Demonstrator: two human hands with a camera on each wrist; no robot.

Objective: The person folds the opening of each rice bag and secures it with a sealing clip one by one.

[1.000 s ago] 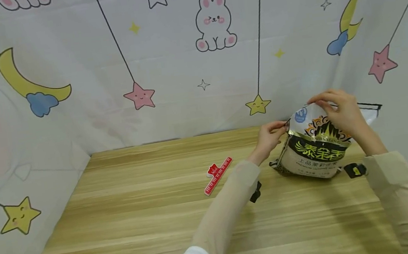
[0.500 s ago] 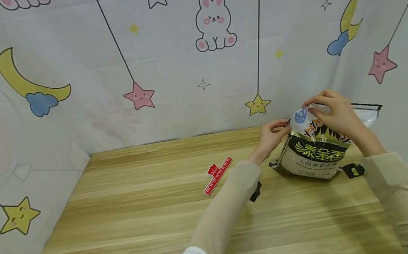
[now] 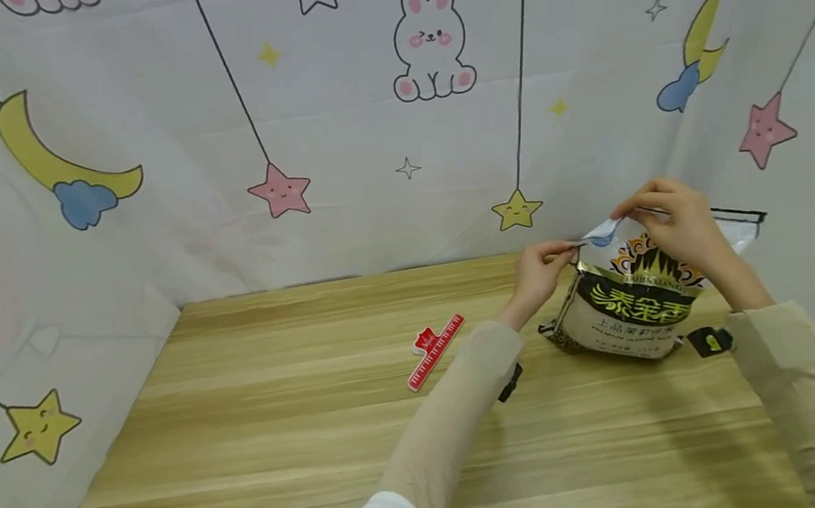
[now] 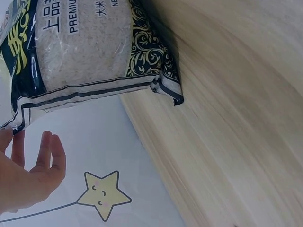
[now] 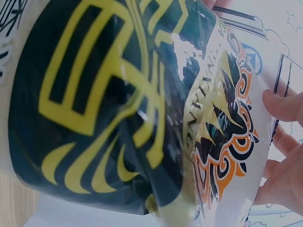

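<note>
A clear plastic bag of rice (image 3: 630, 321) with a black-and-yellow label stands upright on the right of the table in the head view. My left hand (image 3: 540, 276) pinches its upper left corner between thumb and finger; in the left wrist view that hand (image 4: 35, 172) has its other fingers lifted off the bag's edge. The right hand (image 3: 684, 227) pinches the top edge of the bag near its middle, where the film folds over. In the right wrist view, the right thumb presses the printed front of the bag (image 5: 222, 127) and the fingers lie behind it.
A red-and-white bag clip (image 3: 436, 353) lies on the wooden table (image 3: 285, 435), left of the left forearm. Behind the table hangs a white curtain (image 3: 360, 234) printed with stars, moons and a rabbit. Black wrist straps show below both sleeves.
The bag's top left film has folded over toward the front between the hands. The right hand shifted slightly left, then back right along the top edge. The left hand keeps its corner.
</note>
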